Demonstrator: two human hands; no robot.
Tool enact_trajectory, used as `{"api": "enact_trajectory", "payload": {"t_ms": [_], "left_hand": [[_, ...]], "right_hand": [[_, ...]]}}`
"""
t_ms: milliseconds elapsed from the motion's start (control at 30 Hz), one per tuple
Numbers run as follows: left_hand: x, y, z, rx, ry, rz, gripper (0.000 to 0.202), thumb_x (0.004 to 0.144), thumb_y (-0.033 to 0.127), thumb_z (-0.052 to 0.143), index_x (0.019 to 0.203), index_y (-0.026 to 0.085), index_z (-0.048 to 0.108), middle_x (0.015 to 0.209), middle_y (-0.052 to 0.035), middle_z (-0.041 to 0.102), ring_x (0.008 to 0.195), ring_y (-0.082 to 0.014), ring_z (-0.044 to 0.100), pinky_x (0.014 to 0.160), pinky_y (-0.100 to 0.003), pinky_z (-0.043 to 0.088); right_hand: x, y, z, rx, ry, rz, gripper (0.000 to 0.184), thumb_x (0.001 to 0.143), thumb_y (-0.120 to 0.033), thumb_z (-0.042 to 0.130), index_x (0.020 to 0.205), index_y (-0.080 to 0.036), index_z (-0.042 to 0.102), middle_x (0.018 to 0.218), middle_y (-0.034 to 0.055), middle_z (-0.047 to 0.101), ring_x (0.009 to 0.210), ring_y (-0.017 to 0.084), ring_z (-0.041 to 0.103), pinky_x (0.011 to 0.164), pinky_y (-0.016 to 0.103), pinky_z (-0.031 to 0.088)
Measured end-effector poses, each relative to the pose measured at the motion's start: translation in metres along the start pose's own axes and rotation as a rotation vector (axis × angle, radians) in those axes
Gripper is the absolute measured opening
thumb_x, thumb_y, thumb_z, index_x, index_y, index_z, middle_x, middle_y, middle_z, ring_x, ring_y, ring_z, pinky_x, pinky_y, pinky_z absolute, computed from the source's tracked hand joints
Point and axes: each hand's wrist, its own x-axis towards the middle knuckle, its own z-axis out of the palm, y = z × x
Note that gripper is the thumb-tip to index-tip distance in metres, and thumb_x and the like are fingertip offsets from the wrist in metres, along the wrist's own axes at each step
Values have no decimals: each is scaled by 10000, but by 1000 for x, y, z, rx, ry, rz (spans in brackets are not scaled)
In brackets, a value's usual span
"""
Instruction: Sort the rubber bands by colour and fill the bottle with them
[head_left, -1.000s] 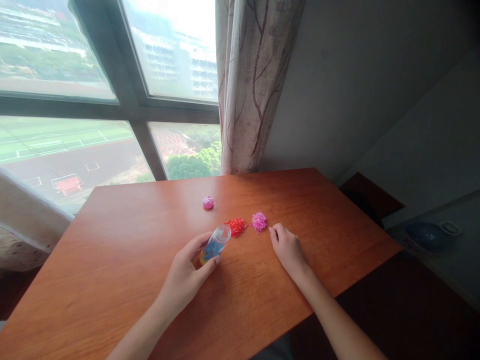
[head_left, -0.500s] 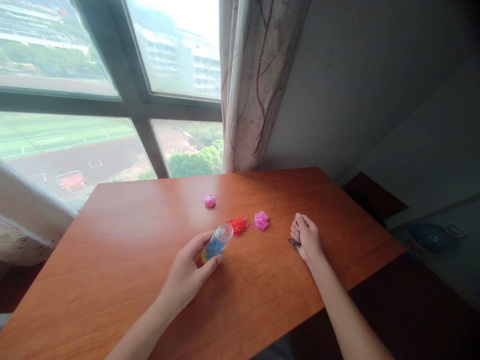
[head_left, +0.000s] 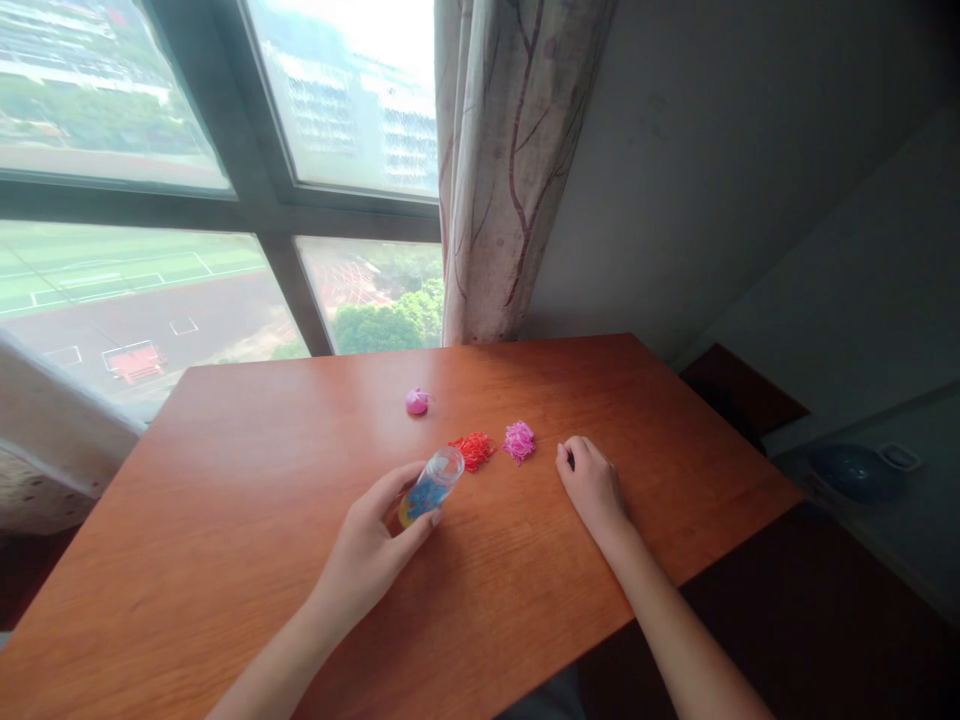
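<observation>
My left hand [head_left: 379,525] is wrapped around a clear jar [head_left: 444,468] with an open mouth, tilted to the right. Blue and yellow show through its wall. Just beyond the jar lies a pile of red rubber bands [head_left: 474,450], and to its right is a pile of pink rubber bands [head_left: 519,441]. My right hand [head_left: 592,485] rests knuckles up on the table, right of the pink pile, fingers curled closed. A little black shows in the gap by the thumb; the black rubber bands in the fist are otherwise hidden.
A small pink rounded thing [head_left: 417,402] sits farther back on the brown wooden table [head_left: 262,480]. Behind the table are a window [head_left: 375,290] and a patterned curtain [head_left: 495,200]. On the right, below the table's edge, is a blue rounded object [head_left: 855,470].
My right hand has turned over from thumb side up to knuckles up and shifted slightly left, hiding the black bands. The left hand keeps its hold on the jar.
</observation>
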Motion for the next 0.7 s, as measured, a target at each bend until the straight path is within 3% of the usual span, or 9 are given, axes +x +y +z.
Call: {"api": "enact_trajectory", "payload": {"t_ms": [167, 333, 500, 700], "left_hand": [[0, 0, 0, 8, -10, 4, 393, 865, 315, 651, 1243, 227, 588, 1302, -80, 644, 1193, -257, 614, 1049, -384, 472], [0, -1, 1, 30, -16, 7, 398, 871, 316, 644, 1251, 218, 578, 1302, -86, 639, 1193, -260, 611, 1059, -408, 463], [0, -1, 2, 37, -37, 12, 394, 882, 323, 634, 1256, 219, 571, 1297, -85, 639, 1185, -258, 615, 1060, -419, 463], [1, -1, 2, 31, -29, 18, 405, 873, 315, 642, 1257, 212, 565, 1306, -92, 632, 1205, -254, 603, 1067, -418, 458]], "right_hand": [[-8, -1, 2, -107, 15, 22, 301, 906, -389, 427, 668, -218, 492, 649, 49, 564, 588, 165, 497, 568, 272, 261], [-11, -1, 3, -44, 24, 64, 358, 894, -456, 468, 636, -211, 507, 572, 39, 560, 518, 145, 488, 534, 266, 235], [-1, 4, -2, 203, 66, 153, 437, 828, -586, 555, 599, -225, 465, 552, 0, 530, 508, 125, 450, 520, 253, 273], [6, 5, 2, 681, 143, 368, 495, 880, -646, 484, 629, -253, 319, 479, -103, 322, 383, 73, 249, 370, 209, 204]]}}
